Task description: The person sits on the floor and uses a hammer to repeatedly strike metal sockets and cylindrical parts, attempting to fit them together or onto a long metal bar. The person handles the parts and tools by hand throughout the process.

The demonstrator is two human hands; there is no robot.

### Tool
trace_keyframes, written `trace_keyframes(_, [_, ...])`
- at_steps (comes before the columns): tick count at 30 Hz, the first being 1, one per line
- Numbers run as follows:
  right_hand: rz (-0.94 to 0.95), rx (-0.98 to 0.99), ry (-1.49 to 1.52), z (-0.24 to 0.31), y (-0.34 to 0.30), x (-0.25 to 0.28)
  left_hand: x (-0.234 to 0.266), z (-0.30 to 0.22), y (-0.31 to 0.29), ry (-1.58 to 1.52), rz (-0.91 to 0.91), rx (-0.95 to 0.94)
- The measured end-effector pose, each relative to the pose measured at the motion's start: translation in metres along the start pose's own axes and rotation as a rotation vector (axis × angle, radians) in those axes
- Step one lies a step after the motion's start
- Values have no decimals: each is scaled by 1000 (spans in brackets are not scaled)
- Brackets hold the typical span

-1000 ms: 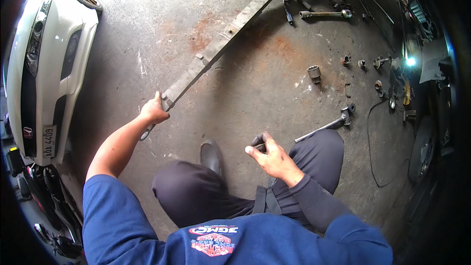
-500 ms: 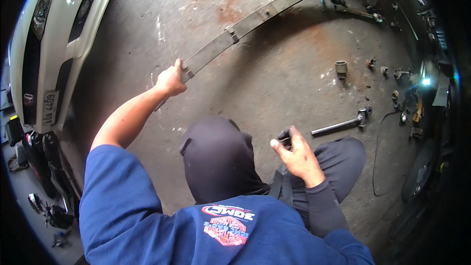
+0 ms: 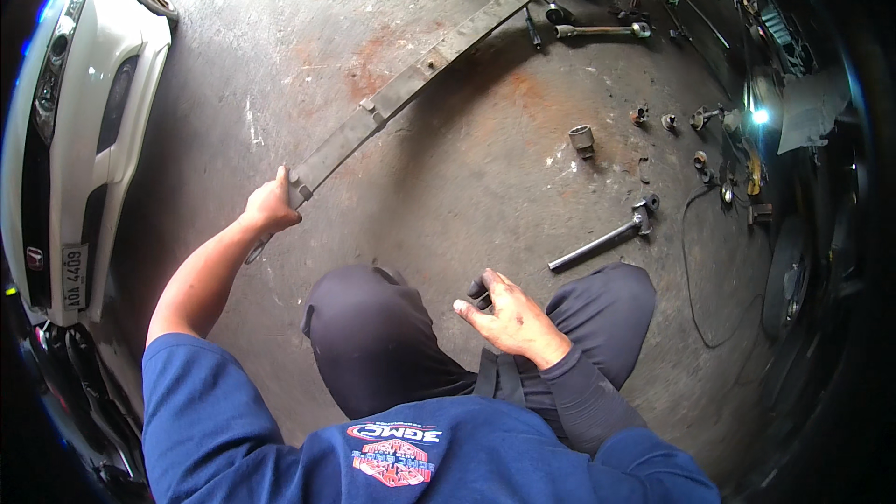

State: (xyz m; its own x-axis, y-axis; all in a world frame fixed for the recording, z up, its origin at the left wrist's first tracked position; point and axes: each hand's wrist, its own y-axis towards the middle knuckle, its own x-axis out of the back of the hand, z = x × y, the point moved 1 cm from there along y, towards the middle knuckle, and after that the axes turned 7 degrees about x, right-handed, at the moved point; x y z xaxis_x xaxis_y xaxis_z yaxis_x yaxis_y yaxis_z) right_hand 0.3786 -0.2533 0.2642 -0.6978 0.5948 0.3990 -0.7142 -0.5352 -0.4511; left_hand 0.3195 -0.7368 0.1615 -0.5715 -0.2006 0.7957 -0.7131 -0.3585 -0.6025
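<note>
My left hand grips the near end of a long grey leaf spring, which stretches away to the far right. Small clips wrap the spring along its length, and a ring-like end shows below my wrist. My right hand is held over my lap between my knees, its fingers curled and the thumb apart from the index finger. Something dark shows between thumb and fingers; whether it is a small part or grimy fingertips is unclear. In front of my right knee lies a steel bar with a jointed head.
A large socket stands on the concrete floor, with several small metal parts to its right. Further off lies a long-handled wrench among other tools. A white car is parked at left. A thin cable curves at right.
The view has shifted, so the floor and tools appear further left. My left hand still holds the leaf spring's end, and my right hand stays curled over my lap.
</note>
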Motion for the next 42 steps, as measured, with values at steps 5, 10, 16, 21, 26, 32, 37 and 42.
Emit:
trace_keyframes(5, [81,-40,-90,-3,-1,0,-16,-1,-2,20,-2,-13])
trace_keyframes(10, [82,-21,-94,-6,-5,2,-32,-4,-5,14,1,-10])
trace_keyframes(16, [72,-20,-86,-12,-10,1,-43,-19,-18,-19,-9,32])
trace_keyframes(21, [56,8,-80,-16,-10,0,-46,-22,-19,-48,3,44])
trace_keyframes(26, [89,-10,-82,-15,-8,2,-39,-8,-9,9,-47,-29])
trace_keyframes(32, [80,6,-77,-9,-6,5,8,5,12,27,81,29])
trace_keyframes(37, [73,12,-36,-7,-6,8,50,15,44,63,270,143])
trace_keyframes(42, [17,-7,-80,-8,-4,8,25,35,75,10,342,190])
